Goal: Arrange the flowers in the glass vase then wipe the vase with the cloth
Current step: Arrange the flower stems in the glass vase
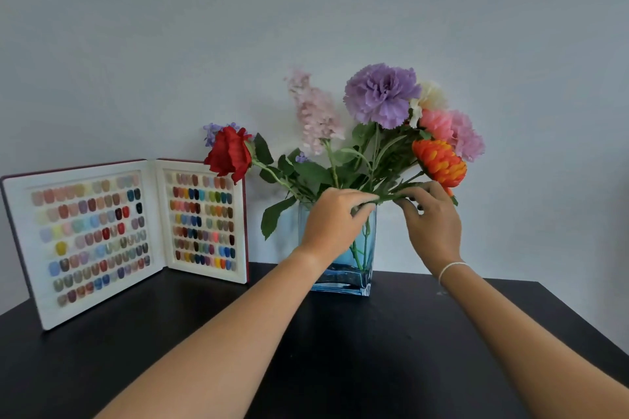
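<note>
A blue-tinted rectangular glass vase [340, 279] stands on the black table [340, 350] against the wall. It holds several artificial flowers: a red rose [229, 153] leaning left, a pale pink spray [315, 110], a large purple bloom [381, 95], a pink one [468, 136] and an orange one [439, 163] leaning right. My left hand [335, 218] is over the vase mouth, fingers pinched on green stems. My right hand [430, 214] pinches the orange flower's stem just right of the vase rim. No cloth is in view.
An open display book of coloured nail samples [102, 238] stands upright on the table left of the vase, against the pale wall [306, 10]. The table's right edge [585, 326] runs diagonally behind my right forearm.
</note>
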`<state>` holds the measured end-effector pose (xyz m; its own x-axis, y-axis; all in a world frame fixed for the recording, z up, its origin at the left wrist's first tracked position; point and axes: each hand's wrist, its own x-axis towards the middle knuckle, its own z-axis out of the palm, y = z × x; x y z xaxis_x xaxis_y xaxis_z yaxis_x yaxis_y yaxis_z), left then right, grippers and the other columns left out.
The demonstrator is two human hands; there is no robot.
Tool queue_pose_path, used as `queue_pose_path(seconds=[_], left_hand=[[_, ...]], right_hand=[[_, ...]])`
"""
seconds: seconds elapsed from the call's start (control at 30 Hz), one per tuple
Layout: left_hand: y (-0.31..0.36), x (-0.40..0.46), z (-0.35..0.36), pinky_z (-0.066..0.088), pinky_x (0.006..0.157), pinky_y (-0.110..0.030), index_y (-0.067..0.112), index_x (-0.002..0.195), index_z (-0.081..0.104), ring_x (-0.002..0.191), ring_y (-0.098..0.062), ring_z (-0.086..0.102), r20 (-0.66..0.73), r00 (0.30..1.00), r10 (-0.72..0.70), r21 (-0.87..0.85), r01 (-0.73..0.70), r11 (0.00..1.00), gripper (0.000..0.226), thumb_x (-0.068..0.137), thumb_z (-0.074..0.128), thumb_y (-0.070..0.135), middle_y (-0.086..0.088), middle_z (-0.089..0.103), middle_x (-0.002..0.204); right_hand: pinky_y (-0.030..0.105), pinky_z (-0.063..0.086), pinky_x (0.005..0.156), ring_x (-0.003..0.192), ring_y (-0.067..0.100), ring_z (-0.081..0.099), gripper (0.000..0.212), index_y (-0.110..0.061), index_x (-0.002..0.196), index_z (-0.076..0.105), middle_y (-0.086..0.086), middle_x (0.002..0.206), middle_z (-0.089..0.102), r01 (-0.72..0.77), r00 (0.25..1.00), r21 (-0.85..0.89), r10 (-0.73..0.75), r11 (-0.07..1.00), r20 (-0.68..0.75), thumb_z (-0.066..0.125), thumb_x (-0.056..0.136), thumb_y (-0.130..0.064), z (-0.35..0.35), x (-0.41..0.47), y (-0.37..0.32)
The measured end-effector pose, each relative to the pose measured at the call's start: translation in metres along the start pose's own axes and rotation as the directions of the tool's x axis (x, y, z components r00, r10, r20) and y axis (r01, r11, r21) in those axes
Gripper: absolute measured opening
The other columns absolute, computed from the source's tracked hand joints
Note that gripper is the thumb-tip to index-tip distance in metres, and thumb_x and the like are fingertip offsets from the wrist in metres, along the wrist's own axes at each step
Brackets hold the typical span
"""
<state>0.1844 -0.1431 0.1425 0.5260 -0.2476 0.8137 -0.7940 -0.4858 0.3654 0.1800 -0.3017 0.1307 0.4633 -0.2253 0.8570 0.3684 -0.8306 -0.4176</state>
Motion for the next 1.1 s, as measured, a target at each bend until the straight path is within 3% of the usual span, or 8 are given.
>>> queue_pose_path(seconds=[0.13,0.27,0.37,0.57,0.73,0.87,1.0,1.1], left_hand=[[-0.019,-0.007,-0.013,0.039,0.095,-0.02,0.019,0.115,0.062,0.109,-0.01,0.054,-0.009,0.993,-0.116,-0.033,0.116,0.993,0.031,0.085,0.058,0.026,0.0,0.064,0.118],[-0.042,-0.014,-0.028,0.041,0.089,-0.014,0.015,0.115,0.062,0.104,-0.007,0.054,-0.101,0.954,-0.284,-0.093,0.275,0.957,0.029,0.087,0.056,0.018,-0.004,0.064,0.119],[-0.051,-0.011,-0.033,0.037,0.078,-0.006,0.013,0.116,0.061,0.098,-0.009,0.054,-0.114,0.916,-0.384,-0.134,0.369,0.92,0.029,0.088,0.054,0.018,-0.006,0.064,0.118],[-0.053,-0.002,-0.033,0.039,0.084,-0.012,0.011,0.118,0.059,0.099,-0.013,0.056,-0.082,0.916,-0.392,-0.155,0.377,0.913,0.031,0.089,0.053,0.016,-0.008,0.063,0.12],[-0.052,0.009,-0.031,0.041,0.082,-0.022,0.012,0.126,0.052,0.085,-0.017,0.053,-0.094,0.942,-0.322,-0.002,0.323,0.946,0.036,0.09,0.05,0.014,-0.008,0.052,0.126],[-0.052,0.019,-0.031,0.043,0.083,-0.025,0.012,0.133,0.043,0.089,-0.023,0.057,-0.099,0.951,-0.292,0.151,0.304,0.941,0.044,0.09,0.047,0.008,-0.01,0.037,0.14],[-0.054,0.028,-0.031,0.047,0.073,-0.031,0.012,0.135,0.039,0.095,-0.029,0.06,-0.131,0.946,-0.296,0.326,0.323,0.888,0.047,0.089,0.046,0.005,-0.013,0.026,0.147],[-0.057,0.032,-0.032,0.048,0.074,-0.036,0.015,0.135,0.039,0.091,-0.032,0.062,-0.148,0.931,-0.335,0.351,0.366,0.862,0.047,0.09,0.048,0.008,-0.015,0.027,0.147]], right_hand=[[0.029,0.037,0.058,0.078,0.021,0.05,0.01,-0.012,0.087,0.069,0.005,0.089,0.058,-0.028,0.998,-0.024,0.029,0.999,0.054,0.06,0.084,-0.015,0.001,-0.008,0.015],[0.028,0.036,0.058,0.075,0.018,0.047,0.011,-0.012,0.088,0.069,0.005,0.088,0.057,-0.041,0.996,-0.044,0.045,0.998,0.082,0.059,0.084,-0.014,0.003,-0.016,0.024],[0.027,0.035,0.057,0.073,0.017,0.047,0.011,-0.011,0.089,0.068,0.005,0.09,0.059,-0.094,0.995,-0.026,0.095,0.995,0.016,0.058,0.084,-0.012,0.002,-0.012,0.025],[0.028,0.037,0.057,0.075,0.018,0.047,0.012,-0.013,0.092,0.067,0.005,0.089,0.058,-0.054,0.996,-0.028,0.056,0.998,0.071,0.058,0.084,-0.013,0.003,-0.014,0.02],[0.031,0.042,0.058,0.076,0.021,0.051,0.013,-0.016,0.095,0.066,0.003,0.088,0.057,-0.014,0.997,-0.008,0.015,1.0,0.081,0.061,0.083,-0.017,0.0,-0.019,0.017],[0.035,0.048,0.058,0.078,0.021,0.052,0.022,-0.021,0.105,0.063,0.002,0.091,0.055,0.035,0.994,-0.01,-0.033,0.999,0.1,0.062,0.083,-0.021,0.0,-0.017,0.009],[0.035,0.049,0.051,0.076,0.018,0.049,0.037,-0.026,0.117,0.056,0.003,0.091,0.054,0.166,0.976,-0.051,-0.156,0.985,0.149,0.062,0.082,-0.019,0.003,-0.018,0.0],[0.031,0.043,0.045,0.075,0.02,0.051,0.04,-0.026,0.116,0.058,0.006,0.088,0.056,0.262,0.955,-0.079,-0.247,0.962,0.164,0.065,0.079,-0.015,0.005,-0.019,-0.007]])
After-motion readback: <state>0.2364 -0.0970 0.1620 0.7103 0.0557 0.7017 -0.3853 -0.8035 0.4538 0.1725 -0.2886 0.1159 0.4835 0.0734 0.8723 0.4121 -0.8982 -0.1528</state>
